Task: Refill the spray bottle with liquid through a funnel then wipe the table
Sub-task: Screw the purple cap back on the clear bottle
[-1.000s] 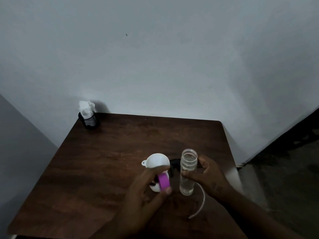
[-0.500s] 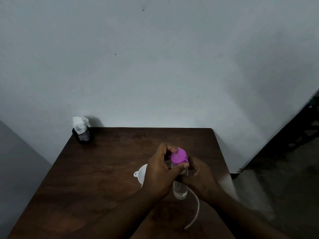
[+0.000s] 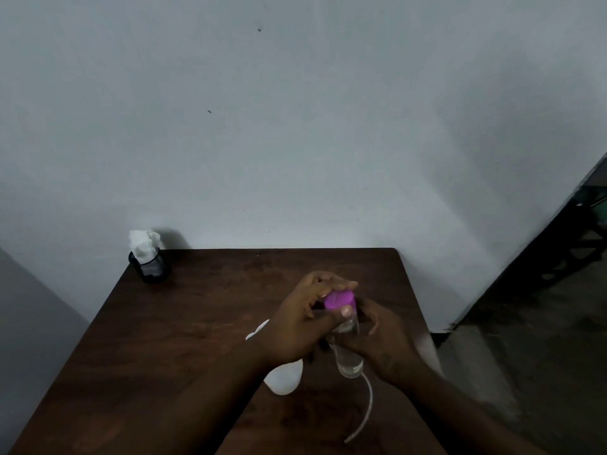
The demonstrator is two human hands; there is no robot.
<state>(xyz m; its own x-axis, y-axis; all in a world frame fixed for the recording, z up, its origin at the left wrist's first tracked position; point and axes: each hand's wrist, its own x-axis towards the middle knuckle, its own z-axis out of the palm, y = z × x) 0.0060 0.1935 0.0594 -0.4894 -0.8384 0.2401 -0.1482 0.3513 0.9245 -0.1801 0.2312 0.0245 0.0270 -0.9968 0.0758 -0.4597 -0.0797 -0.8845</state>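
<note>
A clear bottle point(image 3: 348, 356) with liquid stands upright on the brown table point(image 3: 197, 339), right of centre. A purple cap point(image 3: 338, 300) sits on its mouth. My left hand point(image 3: 302, 323) grips the cap from above, thumb at its front and fingers over its far side. My right hand point(image 3: 377, 339) wraps round the bottle's body from the right. A white funnel point(image 3: 282, 377) lies on the table to the left of the bottle, mostly hidden under my left wrist. A thin white tube point(image 3: 368, 408) curves across the table below the bottle.
A black mesh cup holding white tissue point(image 3: 147, 261) stands at the table's far left corner, against the pale wall. The table's right edge lies close to the bottle, with dark floor point(image 3: 525, 356) beyond it.
My left hand carried the purple cap from beside the funnel up onto the bottle's mouth and now grips it there. My right hand has stayed on the bottle.
</note>
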